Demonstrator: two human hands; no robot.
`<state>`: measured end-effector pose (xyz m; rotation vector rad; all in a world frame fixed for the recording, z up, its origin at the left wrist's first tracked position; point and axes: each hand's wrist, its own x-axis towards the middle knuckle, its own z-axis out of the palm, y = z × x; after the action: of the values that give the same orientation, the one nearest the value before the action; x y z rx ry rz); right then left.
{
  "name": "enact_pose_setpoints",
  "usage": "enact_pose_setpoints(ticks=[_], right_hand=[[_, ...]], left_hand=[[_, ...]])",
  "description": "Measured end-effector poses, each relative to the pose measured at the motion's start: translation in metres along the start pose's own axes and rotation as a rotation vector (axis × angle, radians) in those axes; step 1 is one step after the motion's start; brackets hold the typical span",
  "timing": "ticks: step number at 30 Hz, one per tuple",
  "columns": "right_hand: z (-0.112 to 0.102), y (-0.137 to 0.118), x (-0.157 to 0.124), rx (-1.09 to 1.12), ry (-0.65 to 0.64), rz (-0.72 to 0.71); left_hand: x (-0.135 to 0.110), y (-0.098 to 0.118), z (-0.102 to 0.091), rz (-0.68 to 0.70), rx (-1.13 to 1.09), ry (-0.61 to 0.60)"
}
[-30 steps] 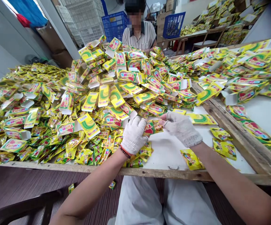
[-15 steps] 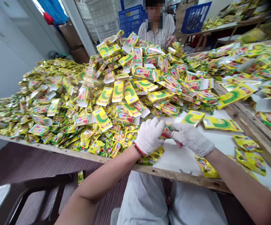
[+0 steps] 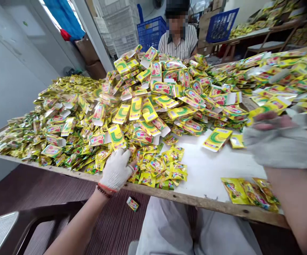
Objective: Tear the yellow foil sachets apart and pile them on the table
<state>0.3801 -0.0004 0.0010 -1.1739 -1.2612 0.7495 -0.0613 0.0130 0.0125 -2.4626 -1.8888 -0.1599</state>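
My left hand (image 3: 116, 170), in a white knit glove, lies on a heap of small yellow sachets (image 3: 158, 166) at the table's front edge, fingers spread over them and thumb apart. My right hand (image 3: 278, 141), also gloved, is raised at the right over the boxes there and smeared by motion; its fingers cannot be read. A flat yellow and green carton (image 3: 217, 139) lies on the white tabletop between the hands. Behind it rises a big pile of filled cartons (image 3: 156, 88).
Loose sachets (image 3: 249, 191) lie at the front right by the wooden table edge (image 3: 196, 202). One sachet (image 3: 132, 203) lies on the floor. A person in a striped shirt (image 3: 178, 42) sits opposite. Blue crates (image 3: 150, 32) stand behind. A chair (image 3: 23, 223) is at lower left.
Both hands were together on a carton in front of me. They have parted: the left dropped onto the sachet heap, the right swung up to the right. The view turned left.
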Motion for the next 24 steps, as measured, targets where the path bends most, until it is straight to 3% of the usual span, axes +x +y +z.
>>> enact_pose_setpoints(ticks=[1,2,4,7,10,13,16,20,24], right_hand=[[0.018,-0.001,0.001,0.083,0.04,0.01],[0.039,-0.001,0.004,0.084,-0.018,0.07],[0.083,0.0,0.012,-0.139,-0.238,0.152],[0.135,0.008,0.029,-0.744,-0.487,-0.118],[0.156,0.015,0.05,-1.057,-0.5,-0.178],[0.147,0.014,0.064,-1.26,-0.497,-0.156],[0.122,0.009,0.065,-1.207,-0.331,-0.148],[0.09,0.002,0.048,-1.005,-0.156,-0.104],[0.073,0.008,0.029,-0.73,-0.043,0.058]], left_hand=[[-0.005,-0.001,0.006,0.002,-0.003,-0.015],[-0.009,0.002,0.012,-0.005,-0.011,-0.015],[-0.014,0.019,0.022,0.012,-0.057,-0.013],[-0.009,0.056,0.03,0.102,-0.182,-0.002],[0.006,0.088,0.036,0.265,-0.415,-0.033],[0.026,0.097,0.038,0.396,-0.681,0.005],[0.04,0.084,0.027,0.366,-0.757,0.11],[0.042,0.072,0.01,0.268,-0.592,0.071],[0.031,0.093,0.017,0.179,-0.355,-0.047]])
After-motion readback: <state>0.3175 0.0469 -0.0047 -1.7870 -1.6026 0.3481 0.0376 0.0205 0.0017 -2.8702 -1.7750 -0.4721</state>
